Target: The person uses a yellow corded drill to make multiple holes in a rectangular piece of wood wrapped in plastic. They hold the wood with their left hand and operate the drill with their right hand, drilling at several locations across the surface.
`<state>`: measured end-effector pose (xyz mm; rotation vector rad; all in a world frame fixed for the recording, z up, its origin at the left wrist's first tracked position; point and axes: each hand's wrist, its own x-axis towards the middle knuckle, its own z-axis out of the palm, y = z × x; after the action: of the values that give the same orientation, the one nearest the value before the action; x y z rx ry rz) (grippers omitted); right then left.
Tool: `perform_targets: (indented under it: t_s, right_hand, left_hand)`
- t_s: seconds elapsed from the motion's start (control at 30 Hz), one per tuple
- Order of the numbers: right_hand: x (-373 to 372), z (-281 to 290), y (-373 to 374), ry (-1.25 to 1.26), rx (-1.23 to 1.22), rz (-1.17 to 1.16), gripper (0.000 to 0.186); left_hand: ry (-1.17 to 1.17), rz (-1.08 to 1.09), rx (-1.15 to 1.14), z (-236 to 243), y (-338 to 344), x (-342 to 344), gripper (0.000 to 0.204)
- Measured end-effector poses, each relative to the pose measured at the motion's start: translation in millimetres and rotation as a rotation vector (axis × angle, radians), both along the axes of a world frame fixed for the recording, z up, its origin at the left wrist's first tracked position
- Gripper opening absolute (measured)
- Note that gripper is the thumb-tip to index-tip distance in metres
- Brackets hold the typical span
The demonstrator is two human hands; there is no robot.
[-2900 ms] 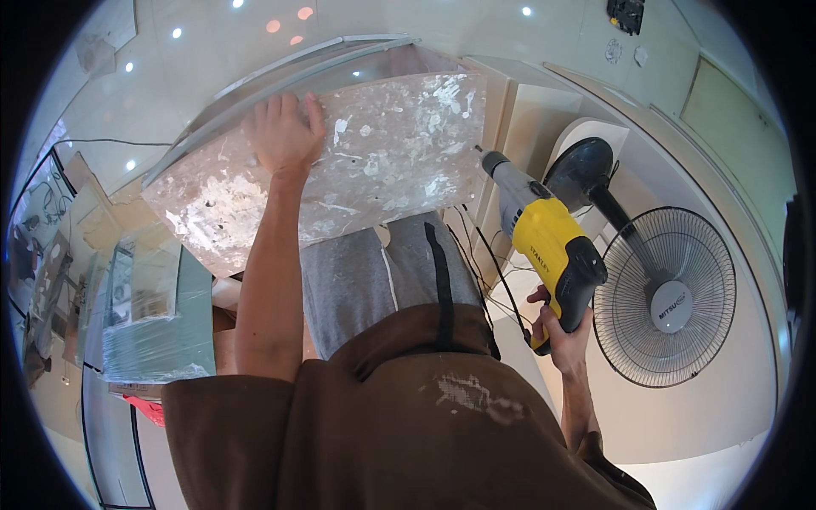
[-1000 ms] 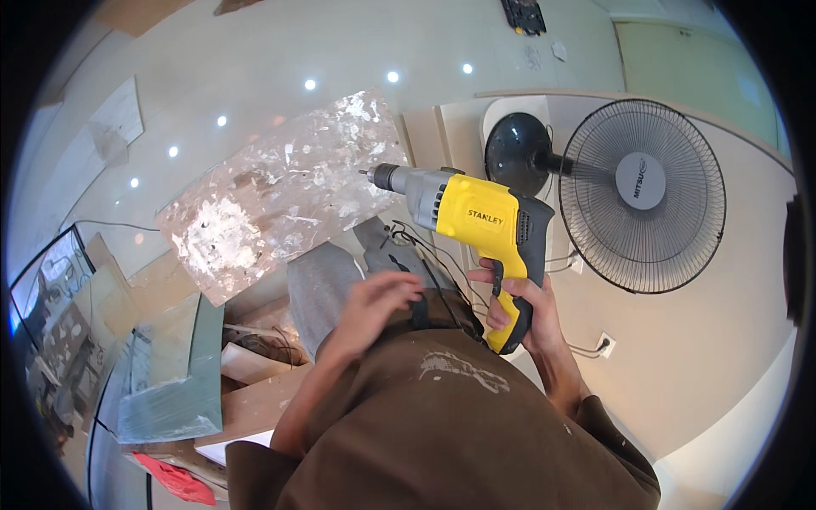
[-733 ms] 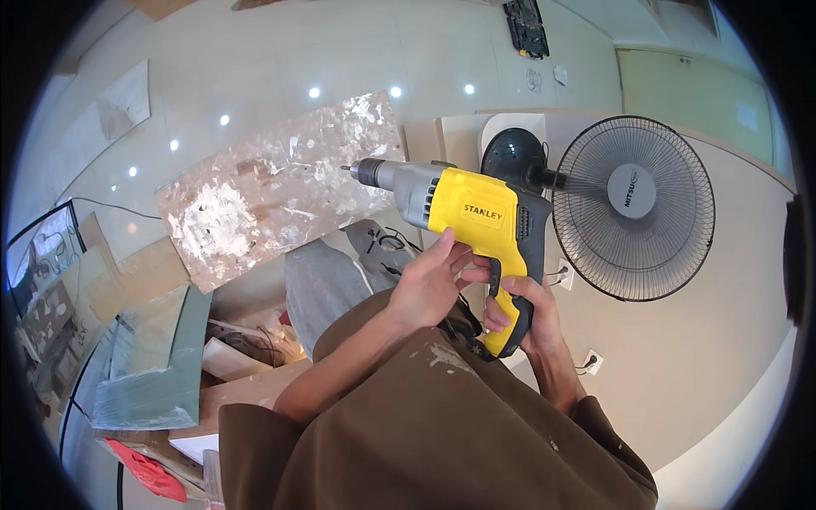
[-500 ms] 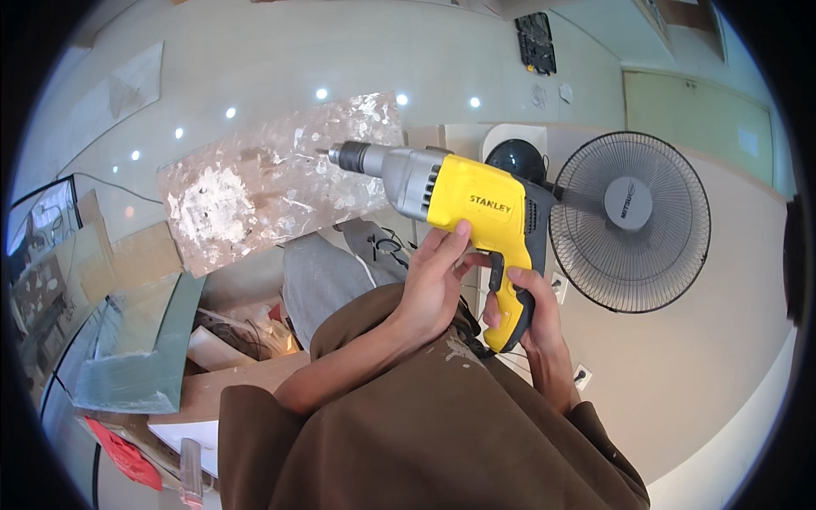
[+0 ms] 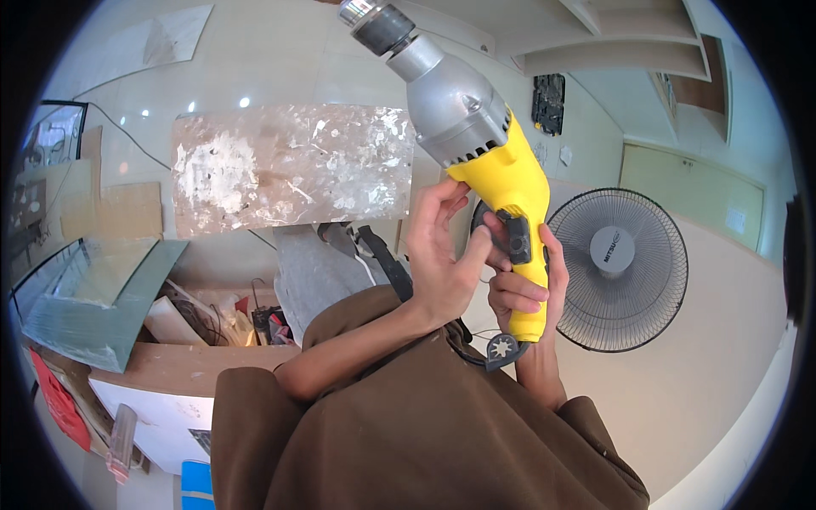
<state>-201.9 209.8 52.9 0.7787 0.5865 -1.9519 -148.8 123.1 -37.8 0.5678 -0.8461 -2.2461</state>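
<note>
A yellow and grey power drill [image 5: 476, 136] is raised in front of me, its metal chuck [image 5: 378, 25] tilted up and to the left. My right hand [image 5: 535, 285] wraps round the drill's grip low down, with fingers folded across it. Against the underside of the body rests my left hand [image 5: 446, 255], fingers bent, thumb close to the black trigger [image 5: 517, 236]. Some of its fingertips are hidden by the drill. From the grip's base a black cord comes out beside a dark holder with a star-shaped piece [image 5: 503, 347].
A paint-splattered board [image 5: 293, 170] lies ahead to the left. A black standing fan [image 5: 616, 268] is at my right. Glass sheets [image 5: 102, 289] and a box of loose tools [image 5: 238, 314] sit at the left. A black tool case [image 5: 549, 104] lies on the far floor.
The drill has turned from pointing left to pointing up and has come closer. My right hand now shows its fingers round the grip; my left thumb has moved to the trigger area.
</note>
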Motion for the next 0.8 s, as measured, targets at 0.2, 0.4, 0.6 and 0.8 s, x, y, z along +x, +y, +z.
perform_targets:
  t_s: [0.2,0.4,0.6,0.8]
  right_hand:
    - [3.6,-4.7,-4.4,0.04,-0.018,0.023,0.053]
    - [5.1,-14.5,-0.8,0.057,-0.052,0.002,0.058]
    - [5.7,-15.1,0.1,0.054,-0.108,-0.008,0.063]
    - [7.4,-11.8,5.1,0.088,-0.138,-0.017,0.065]
  left_hand:
    - [-0.044,0.074,-0.052,1.8,-0.5,-4.0,0.046]
    - [-0.055,0.071,-0.032,1.7,-2.3,-3.1,0.044]
    - [-0.076,0.066,-0.129,1.5,-1.9,-3.1,0.042]
    - [-0.029,0.072,-0.228,1.7,-3.6,0.2,0.039]
